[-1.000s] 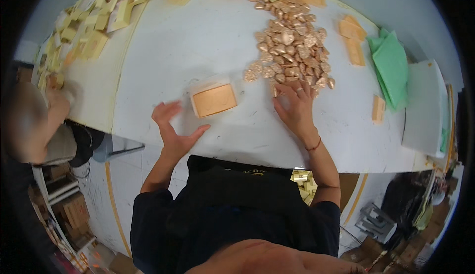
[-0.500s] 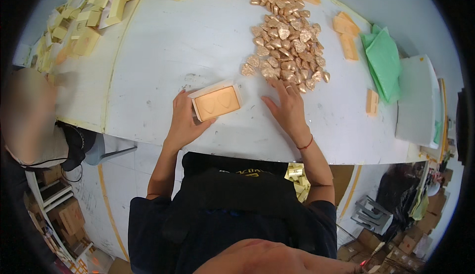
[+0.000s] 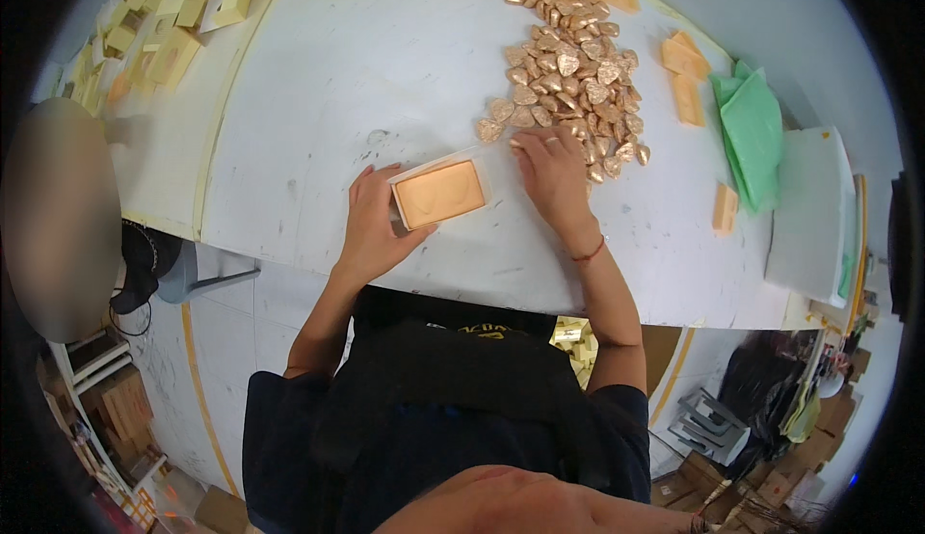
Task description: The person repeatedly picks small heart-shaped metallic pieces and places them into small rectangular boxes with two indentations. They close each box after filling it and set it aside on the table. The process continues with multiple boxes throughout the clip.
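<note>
My left hand (image 3: 374, 224) grips a small box (image 3: 393, 193) by its left side and near edge, thumb in front. The box has pale walls and an orange insert (image 3: 439, 194) with two heart-shaped hollows, both bare. To its right, my right hand (image 3: 556, 175) is closed in a pinch at the near end of a pile of gold foil-wrapped hearts (image 3: 578, 66). What looks like one gold heart (image 3: 516, 143) shows at its fingertips, mostly hidden by the fingers. Two loose hearts (image 3: 489, 129) lie just left of the pile.
Many pale yellow boxes (image 3: 178, 50) are heaped at the far left. Orange inserts (image 3: 688, 100) and a green sheet (image 3: 749, 134) lie to the right, near a white foam box (image 3: 814, 211). At the left edge is a blurred person (image 3: 63, 216).
My right hand has drawn its spread fingers together into a pinch at the pile's near end. My left hand still holds the box. The whole view has shifted slightly.
</note>
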`<action>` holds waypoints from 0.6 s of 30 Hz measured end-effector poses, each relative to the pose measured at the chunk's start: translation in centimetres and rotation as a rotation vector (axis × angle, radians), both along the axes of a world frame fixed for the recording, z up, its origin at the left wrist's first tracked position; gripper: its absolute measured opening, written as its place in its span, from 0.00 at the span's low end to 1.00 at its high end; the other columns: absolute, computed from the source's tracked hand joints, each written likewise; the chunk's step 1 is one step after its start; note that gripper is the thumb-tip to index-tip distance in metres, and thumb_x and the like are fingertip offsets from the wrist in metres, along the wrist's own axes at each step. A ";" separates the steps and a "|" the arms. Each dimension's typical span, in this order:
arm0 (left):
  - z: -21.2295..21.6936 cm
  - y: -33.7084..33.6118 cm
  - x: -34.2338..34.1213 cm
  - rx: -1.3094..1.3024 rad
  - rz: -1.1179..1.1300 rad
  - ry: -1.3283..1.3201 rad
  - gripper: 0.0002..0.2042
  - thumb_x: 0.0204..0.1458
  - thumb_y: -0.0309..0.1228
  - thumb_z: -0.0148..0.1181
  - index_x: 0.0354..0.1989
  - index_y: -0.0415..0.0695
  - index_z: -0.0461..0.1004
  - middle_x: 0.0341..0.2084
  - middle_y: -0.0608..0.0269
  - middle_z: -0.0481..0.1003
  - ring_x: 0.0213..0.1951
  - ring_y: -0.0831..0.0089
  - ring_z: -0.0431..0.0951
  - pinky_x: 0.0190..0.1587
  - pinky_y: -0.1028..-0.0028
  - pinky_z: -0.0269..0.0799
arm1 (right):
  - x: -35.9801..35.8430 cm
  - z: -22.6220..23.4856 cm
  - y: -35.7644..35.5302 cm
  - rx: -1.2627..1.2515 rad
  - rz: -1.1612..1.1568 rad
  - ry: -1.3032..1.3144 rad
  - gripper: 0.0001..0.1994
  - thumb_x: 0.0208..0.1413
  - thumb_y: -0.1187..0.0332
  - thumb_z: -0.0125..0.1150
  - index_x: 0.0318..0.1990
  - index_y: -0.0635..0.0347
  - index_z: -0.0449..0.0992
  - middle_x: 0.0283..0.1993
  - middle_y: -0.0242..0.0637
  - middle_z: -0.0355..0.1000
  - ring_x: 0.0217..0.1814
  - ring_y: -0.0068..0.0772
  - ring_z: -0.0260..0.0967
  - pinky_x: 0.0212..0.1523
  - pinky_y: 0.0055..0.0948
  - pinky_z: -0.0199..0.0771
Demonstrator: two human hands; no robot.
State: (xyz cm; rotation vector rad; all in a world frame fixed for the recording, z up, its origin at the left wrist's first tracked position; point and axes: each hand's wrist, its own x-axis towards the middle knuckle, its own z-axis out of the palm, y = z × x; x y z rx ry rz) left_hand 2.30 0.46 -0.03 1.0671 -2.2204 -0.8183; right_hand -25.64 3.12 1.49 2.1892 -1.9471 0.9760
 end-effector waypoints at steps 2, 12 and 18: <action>-0.2 -0.1 0.3 0.063 0.002 -0.017 0.38 0.42 0.36 0.76 0.62 0.41 0.64 0.61 0.49 0.64 0.66 0.43 0.55 0.70 0.48 0.48 | 0.9 2.2 1.3 0.042 -0.048 -0.278 0.12 0.54 0.76 0.64 0.46 0.60 0.77 0.42 0.42 0.76 0.43 0.48 0.72 0.44 0.43 0.74; 1.3 -0.6 -1.0 0.055 -0.133 0.052 0.38 0.41 0.34 0.75 0.63 0.44 0.64 0.57 0.55 0.70 0.63 0.56 0.64 0.71 0.51 0.46 | 7.3 4.4 0.9 0.402 0.402 -0.088 0.10 0.59 0.73 0.60 0.47 0.62 0.74 0.40 0.47 0.75 0.38 0.50 0.75 0.40 0.40 0.77; 1.1 -0.5 -0.9 0.049 -0.119 0.064 0.39 0.40 0.34 0.76 0.64 0.45 0.63 0.57 0.55 0.70 0.62 0.56 0.65 0.71 0.51 0.47 | 7.5 3.6 1.5 0.272 0.311 -0.058 0.12 0.52 0.74 0.62 0.45 0.62 0.74 0.40 0.43 0.75 0.42 0.46 0.74 0.40 0.39 0.77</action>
